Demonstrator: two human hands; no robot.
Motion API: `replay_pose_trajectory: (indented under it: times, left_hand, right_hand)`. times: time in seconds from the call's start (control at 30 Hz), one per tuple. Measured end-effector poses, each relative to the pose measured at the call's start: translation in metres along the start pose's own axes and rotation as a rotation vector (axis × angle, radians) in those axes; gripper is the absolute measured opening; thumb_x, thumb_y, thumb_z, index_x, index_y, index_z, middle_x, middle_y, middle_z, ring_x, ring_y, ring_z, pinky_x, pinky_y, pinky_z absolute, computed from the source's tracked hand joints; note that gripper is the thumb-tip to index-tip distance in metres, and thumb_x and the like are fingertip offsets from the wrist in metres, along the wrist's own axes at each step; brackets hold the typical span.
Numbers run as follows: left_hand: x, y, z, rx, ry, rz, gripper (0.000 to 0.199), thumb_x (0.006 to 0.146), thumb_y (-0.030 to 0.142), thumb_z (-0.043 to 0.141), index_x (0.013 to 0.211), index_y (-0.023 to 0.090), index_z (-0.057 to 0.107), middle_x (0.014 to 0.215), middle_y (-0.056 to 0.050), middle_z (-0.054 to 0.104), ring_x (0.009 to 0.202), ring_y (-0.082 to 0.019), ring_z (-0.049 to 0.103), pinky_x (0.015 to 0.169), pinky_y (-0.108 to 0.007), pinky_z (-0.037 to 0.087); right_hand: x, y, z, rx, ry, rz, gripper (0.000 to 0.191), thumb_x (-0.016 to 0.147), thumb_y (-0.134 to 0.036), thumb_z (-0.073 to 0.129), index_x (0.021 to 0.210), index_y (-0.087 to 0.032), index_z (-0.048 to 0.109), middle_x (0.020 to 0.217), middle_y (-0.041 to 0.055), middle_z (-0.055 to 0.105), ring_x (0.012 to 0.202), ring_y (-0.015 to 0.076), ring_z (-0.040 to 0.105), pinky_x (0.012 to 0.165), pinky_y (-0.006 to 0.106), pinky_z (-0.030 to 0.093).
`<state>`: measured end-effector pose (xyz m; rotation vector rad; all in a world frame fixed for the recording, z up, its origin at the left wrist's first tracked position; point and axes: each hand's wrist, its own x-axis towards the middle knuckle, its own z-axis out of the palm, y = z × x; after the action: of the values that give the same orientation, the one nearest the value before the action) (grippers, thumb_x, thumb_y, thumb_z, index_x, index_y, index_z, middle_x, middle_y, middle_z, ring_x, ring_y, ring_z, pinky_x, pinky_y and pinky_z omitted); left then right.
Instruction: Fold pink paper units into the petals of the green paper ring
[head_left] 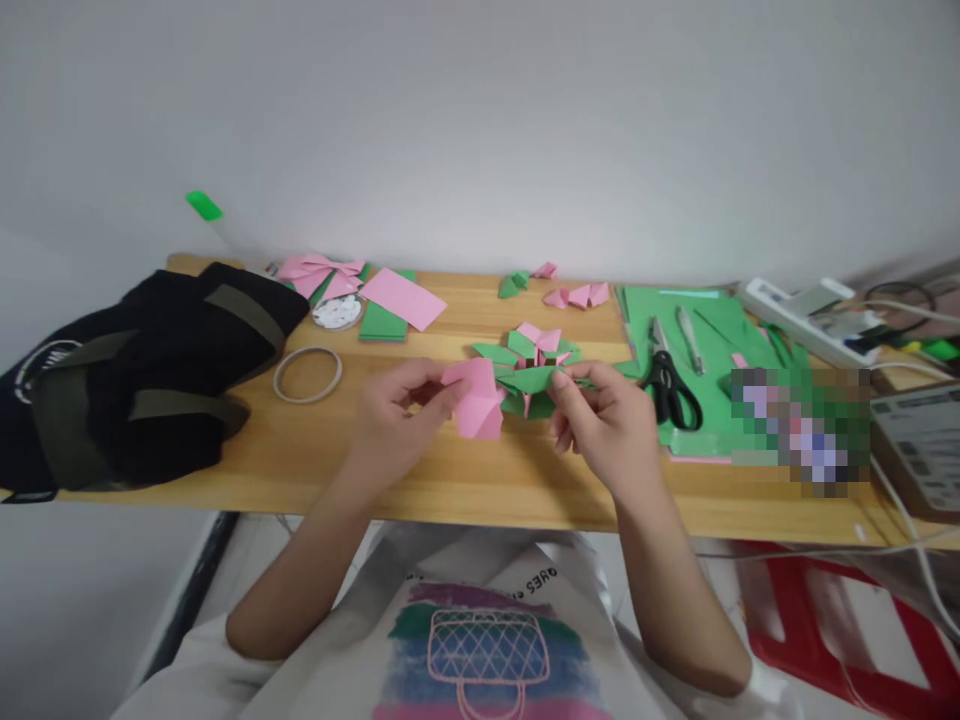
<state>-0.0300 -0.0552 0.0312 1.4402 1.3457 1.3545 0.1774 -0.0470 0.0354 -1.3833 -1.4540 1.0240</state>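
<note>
Nearest me, past the white shirt, a red plastic stool (780,600) stands below the desk's near right corner. Over the near edge of the desk (450,490), around the middle, both hands are busy. The left hand (401,410) pinches a pink paper piece (480,405) at its left side, between thumb and fingers. The right hand (607,415) has thumb and finger closed on a leaf of the green and pink paper cluster (536,380), which looks lifted a little above the wood. The pink piece overlaps the cluster's left side; whether the two are joined, I cannot tell.

The step in hand seems to be fitting folded parts together. To my eye, the next move calls for a steady right grip while the left lines up the pink fold with a gap, pressing gently so that nothing creases.

Farther back, a pale ring (307,400) lies toward the left, next to a black bag (150,370). At the right, black-handled scissors (663,385) and a cutter (690,340) rest on a green sheet (652,305). Along the far edge sit a pink sheet (405,300), a dish of white bits (337,312) and some folded pink pieces (577,297).
</note>
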Motion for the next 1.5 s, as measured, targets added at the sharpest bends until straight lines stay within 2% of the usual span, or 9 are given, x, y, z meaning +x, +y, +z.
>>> replay_pose_trajectory:
  times: [0.13,0.33,0.77,1.17,1.5]
  left_hand:
    - [0.013,0.001,0.009,-0.085,-0.042,-0.058,0.018,0.069,0.034,0.076,0.078,0.018,0.073,0.07,-0.002,0.069,0.06,-0.012,0.058,0.054,-0.023,0.046]
    - [0.012,-0.006,0.017,-0.087,-0.063,-0.105,0.017,0.069,0.033,0.074,0.073,0.017,0.072,0.065,0.0,0.065,0.058,-0.01,0.054,0.052,-0.022,0.041]
    - [0.012,-0.001,0.014,0.038,-0.064,-0.082,0.014,0.072,0.031,0.072,0.068,0.018,0.07,0.066,0.0,0.063,0.062,-0.012,0.053,0.057,-0.026,0.039]
    - [0.014,-0.002,0.013,0.008,-0.099,-0.074,0.013,0.073,0.029,0.071,0.068,0.017,0.069,0.065,0.0,0.062,0.062,-0.012,0.051,0.056,-0.027,0.038]
    - [0.014,-0.003,0.012,-0.005,-0.12,-0.08,0.015,0.071,0.033,0.072,0.066,0.019,0.068,0.065,-0.001,0.063,0.064,-0.014,0.054,0.057,-0.028,0.04]
  right_hand:
    - [0.004,-0.01,-0.001,0.042,-0.036,0.046,0.032,0.086,-0.05,0.059,0.077,-0.02,0.053,0.042,-0.0055,0.057,0.03,0.009,0.05,0.032,0.017,0.035]
    - [-0.002,-0.008,0.001,0.031,-0.026,0.061,0.032,0.086,-0.05,0.059,0.077,-0.019,0.054,0.043,-0.0051,0.057,0.031,0.0089,0.051,0.033,0.017,0.036]
    - [-0.005,-0.008,0.0,-0.022,-0.035,0.031,0.027,0.088,-0.044,0.057,0.077,-0.02,0.054,0.045,-0.0053,0.058,0.033,0.0089,0.052,0.036,0.018,0.037]
    - [-0.004,-0.009,-0.001,-0.029,-0.043,0.052,0.031,0.087,-0.049,0.057,0.078,-0.02,0.055,0.046,-0.004,0.059,0.033,0.0104,0.053,0.036,0.02,0.037]
    - [-0.003,-0.009,-0.002,-0.019,-0.036,0.054,0.029,0.087,-0.046,0.058,0.077,-0.019,0.055,0.045,-0.0043,0.059,0.034,0.0093,0.053,0.036,0.018,0.037]
